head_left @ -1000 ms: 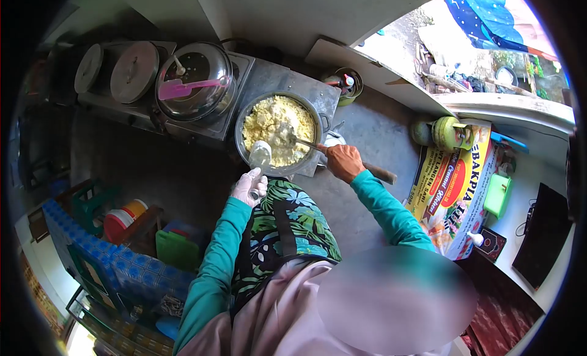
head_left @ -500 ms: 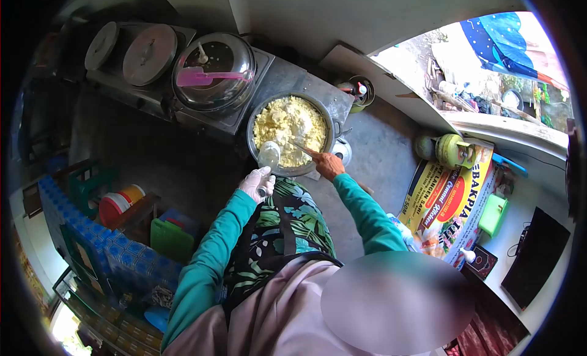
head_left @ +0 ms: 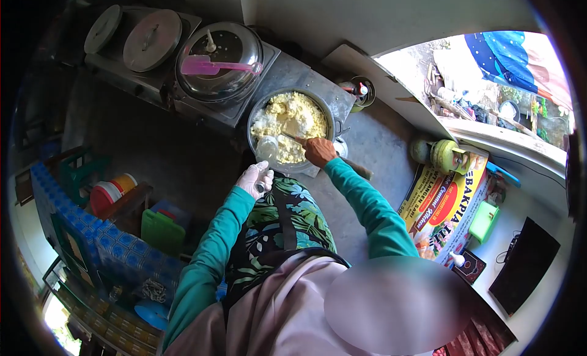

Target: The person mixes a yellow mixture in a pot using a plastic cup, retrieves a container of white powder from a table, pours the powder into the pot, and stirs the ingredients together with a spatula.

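A large metal pot (head_left: 335,125) holds a crumbly pale-yellow mixture (head_left: 306,111) with whiter patches. At its near left rim, my left hand (head_left: 255,178), in a clear glove, is closed on a clear cup-like container (head_left: 267,149) tipped over the mixture. A dark round end shows by the palm; whether it belongs to the container I cannot tell. My right hand (head_left: 320,154) is bare and wrapped round a long-handled spatula (head_left: 363,170). Its wooden handle sticks out to the right, and its blade lies in the mixture.
Beside the pot stands a domed steel lid (head_left: 223,50) with a pink spatula (head_left: 214,65) on top. Farther left are lidded pots (head_left: 153,41) on the stove. A green gas cylinder (head_left: 449,156) stands at right near a yellow printed banner (head_left: 443,203). Blue-patterned tiles (head_left: 116,246) edge the left.
My right hand has shifted left and up over the pot, carrying the spatula blade toward the left of the mixture. The container stays at the near left rim. The view has shifted slightly.
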{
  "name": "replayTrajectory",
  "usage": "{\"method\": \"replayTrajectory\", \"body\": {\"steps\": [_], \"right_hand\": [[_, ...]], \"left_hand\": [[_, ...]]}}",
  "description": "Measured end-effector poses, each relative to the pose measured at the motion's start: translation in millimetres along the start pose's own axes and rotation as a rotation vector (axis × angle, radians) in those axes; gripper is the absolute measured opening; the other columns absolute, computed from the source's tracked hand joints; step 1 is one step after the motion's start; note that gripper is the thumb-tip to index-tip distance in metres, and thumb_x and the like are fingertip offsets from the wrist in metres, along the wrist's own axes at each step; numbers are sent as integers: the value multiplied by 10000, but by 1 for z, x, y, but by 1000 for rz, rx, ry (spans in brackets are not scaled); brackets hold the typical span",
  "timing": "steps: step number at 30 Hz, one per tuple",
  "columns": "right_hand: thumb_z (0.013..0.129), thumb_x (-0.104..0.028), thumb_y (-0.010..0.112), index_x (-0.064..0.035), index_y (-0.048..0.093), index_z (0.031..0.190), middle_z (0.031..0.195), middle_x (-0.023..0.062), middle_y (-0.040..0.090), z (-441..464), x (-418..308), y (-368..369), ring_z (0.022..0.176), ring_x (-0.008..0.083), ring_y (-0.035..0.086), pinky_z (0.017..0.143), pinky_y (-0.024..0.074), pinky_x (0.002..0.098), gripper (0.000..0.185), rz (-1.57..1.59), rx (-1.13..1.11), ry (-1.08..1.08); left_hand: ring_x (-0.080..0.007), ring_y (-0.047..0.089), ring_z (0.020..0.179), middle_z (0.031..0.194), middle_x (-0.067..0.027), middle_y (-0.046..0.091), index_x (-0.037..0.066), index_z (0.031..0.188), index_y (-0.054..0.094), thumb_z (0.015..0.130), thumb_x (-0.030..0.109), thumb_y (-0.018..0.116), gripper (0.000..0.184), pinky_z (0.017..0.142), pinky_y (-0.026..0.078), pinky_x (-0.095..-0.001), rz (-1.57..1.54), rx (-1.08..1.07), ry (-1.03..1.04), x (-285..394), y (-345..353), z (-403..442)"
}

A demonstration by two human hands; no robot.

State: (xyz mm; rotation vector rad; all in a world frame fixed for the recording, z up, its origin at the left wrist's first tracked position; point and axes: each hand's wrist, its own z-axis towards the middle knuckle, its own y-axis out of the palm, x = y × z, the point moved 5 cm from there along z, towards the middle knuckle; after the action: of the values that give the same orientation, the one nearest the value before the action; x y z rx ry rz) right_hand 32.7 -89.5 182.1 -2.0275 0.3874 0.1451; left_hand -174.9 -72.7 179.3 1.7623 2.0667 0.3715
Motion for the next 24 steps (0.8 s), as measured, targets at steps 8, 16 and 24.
{"method": "replayTrajectory", "body": {"steps": [8,16,24], "right_hand": [[777,-113,411,-331,461,1212,728,163,588,-25,17,-28,667,301,603,565,462,417,489,-33,-129,88],[741,-113,421,-307,490,1185,752,144,598,-37,17,-28,693,312,607,551,475,421,489,46,-143,138],[788,-136,420,-330,458,1215,844,178,603,-64,34,12,783,329,596,654,465,408,471,112,-286,265]], "left_hand": [[-120,438,436,631,-68,483,94,792,407,862,235,482,174,343,352,-229,-34,-76,38,-2,3,-4],[-117,438,450,650,-65,472,96,890,421,871,213,456,124,368,357,-226,-36,-50,7,-5,5,-2],[-107,418,427,636,-53,474,105,832,407,867,235,471,150,347,337,-218,17,-28,5,-14,1,4]]}}
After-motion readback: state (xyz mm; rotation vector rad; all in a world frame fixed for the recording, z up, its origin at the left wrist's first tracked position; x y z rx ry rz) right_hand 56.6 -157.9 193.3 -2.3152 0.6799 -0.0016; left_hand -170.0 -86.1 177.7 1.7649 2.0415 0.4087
